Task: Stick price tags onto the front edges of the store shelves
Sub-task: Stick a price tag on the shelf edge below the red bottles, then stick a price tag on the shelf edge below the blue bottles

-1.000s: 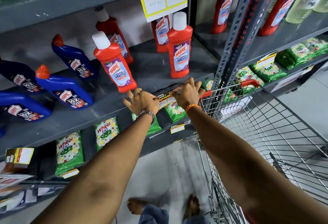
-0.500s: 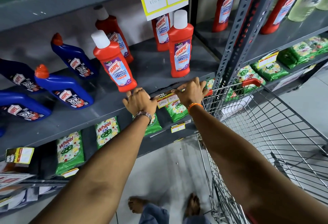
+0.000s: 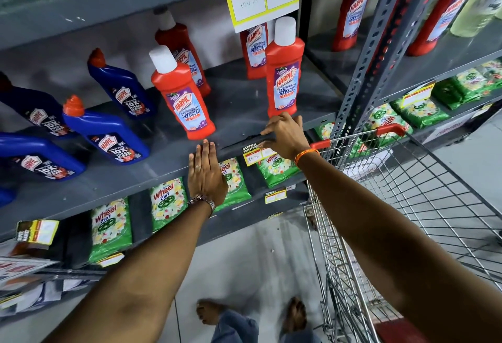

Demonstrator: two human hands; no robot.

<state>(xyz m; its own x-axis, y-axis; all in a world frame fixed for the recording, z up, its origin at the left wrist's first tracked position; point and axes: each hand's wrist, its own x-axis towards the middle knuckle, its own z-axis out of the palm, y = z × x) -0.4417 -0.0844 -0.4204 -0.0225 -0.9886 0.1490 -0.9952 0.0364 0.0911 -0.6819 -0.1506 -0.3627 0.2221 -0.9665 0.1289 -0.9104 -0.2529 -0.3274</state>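
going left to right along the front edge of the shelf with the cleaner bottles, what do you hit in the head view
blue bottle → red bottle → left hand → price tag → right hand → shelf post → cart handle

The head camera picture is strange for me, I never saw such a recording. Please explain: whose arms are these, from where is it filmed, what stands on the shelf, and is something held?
There is no machine here. A person wears one wide-angle camera on the head, looking down, so you see their own two arms and, below, their feet. The right hand presses on a yellow price tag at the front edge of the grey shelf. The left hand is flat and open beside it, holding nothing. On the shelf stand red cleaner bottles and blue bottles. Green detergent packs lie one shelf lower. A wire shopping cart stands on the right.
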